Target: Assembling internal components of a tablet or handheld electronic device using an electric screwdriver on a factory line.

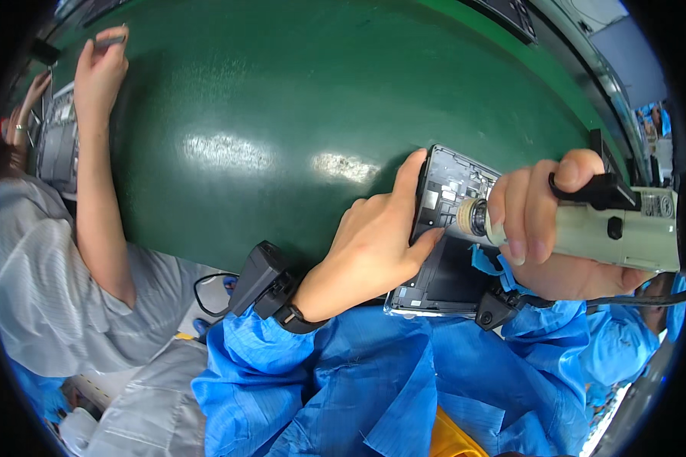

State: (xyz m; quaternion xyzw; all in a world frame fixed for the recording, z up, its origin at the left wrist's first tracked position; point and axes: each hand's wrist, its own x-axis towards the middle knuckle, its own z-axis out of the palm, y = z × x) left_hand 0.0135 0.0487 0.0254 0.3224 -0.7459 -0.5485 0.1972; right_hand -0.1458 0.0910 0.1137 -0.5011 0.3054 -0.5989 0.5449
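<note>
My right hand [532, 217] is wrapped round a pale electric screwdriver [648, 228] with a black lever. The screwdriver lies nearly level, its front end over an opened tablet-like device [446, 278]; its bit is hidden. The device shows a silver-grey board area at its far part and a flat black block nearer me. My left hand [373, 240] grips the device's left edge, index finger stretched along the rim and thumb bent over onto the inside. The device is partly covered by my right hand and the screwdriver.
A green work surface [267, 91] spreads ahead. At the left, a co-worker in grey handles a small dark piece [110, 42] beside another opened device [57, 145]. A dark flat device [503, 15] lies at the far right. A black cable [640, 300] trails right.
</note>
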